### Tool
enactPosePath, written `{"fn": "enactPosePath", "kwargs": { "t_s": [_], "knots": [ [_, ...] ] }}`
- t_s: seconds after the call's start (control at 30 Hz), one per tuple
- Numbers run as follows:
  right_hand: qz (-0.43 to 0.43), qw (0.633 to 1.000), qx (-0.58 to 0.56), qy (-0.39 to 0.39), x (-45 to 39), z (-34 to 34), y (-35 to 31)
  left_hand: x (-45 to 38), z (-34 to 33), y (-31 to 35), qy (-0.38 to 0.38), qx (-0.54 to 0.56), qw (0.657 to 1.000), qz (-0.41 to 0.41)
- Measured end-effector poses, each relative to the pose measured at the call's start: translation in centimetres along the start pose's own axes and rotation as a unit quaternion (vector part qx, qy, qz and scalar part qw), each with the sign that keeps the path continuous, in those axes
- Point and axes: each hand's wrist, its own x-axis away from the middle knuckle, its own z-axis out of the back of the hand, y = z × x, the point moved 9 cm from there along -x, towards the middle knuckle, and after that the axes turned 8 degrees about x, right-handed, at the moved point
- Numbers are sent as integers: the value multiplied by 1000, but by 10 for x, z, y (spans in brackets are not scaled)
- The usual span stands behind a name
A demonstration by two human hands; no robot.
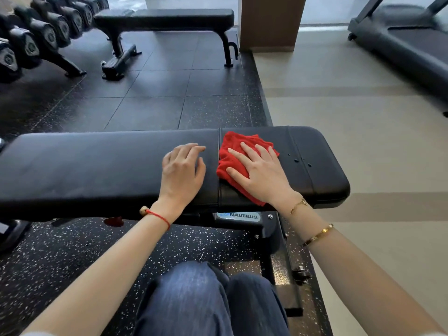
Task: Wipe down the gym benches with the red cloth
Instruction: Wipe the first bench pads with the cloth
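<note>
- The red cloth (238, 163) lay bunched on the near bench (97, 170), on the shorter pad section at its right end, just right of the seam between the two pads.
- The right hand (260, 174) was pressed flat on top of the cloth, palm down, fingers spread and extended; it gripped nothing.
- The left hand (183, 172) rested on the longer pad section just left of the seam, near the cloth but not touching it, fingers loosely curled with the tips on the vinyl; it held nothing.
- A few water droplets (300, 161) sat on the pad just right of the cloth.
- A red string bracelet (157, 217) was on the left wrist; a thin gold chain (298, 206) and a gold bangle (317, 235) were on the right forearm.
- The bench frame carried a label (238, 216) reading NAUTILUS.
- The person's knees, in blue jeans (194, 299), were before the bench.
- A second bench (164, 19) stood well apart across the dark speckled rubber floor (155, 103).
- A dumbbell rack (36, 37) occupied the upper left; a treadmill (407, 42) stood at upper right on pale flooring.
</note>
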Motion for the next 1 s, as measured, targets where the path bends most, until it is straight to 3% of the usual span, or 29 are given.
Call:
{"fn": "enactPosePath", "kwargs": {
  "t_s": [0.17, 0.43, 0.67, 0.87, 1.0],
  "knots": [
    [-67, 997, 11, -46, -34, -9, 26, 4, -18, -3, -11, -3, 1000, 22],
    [21, 1000, 9, -21, 11, -5, 7, 5, -19, -12, -9, -2, 999, 40],
    [-99, 993, 13, -69, -17, -9, 66, 6, -22, -5, -4, -41, 998, 40],
    [-16, 998, -15, -53, -13, -10, -2, 7, -20, -7, -1, -33, 998, 44],
    [-16, 999, 11, -28, 23, -4, 17, 8, -20, -7, -9, -20, 999, 40]
  ]
}}
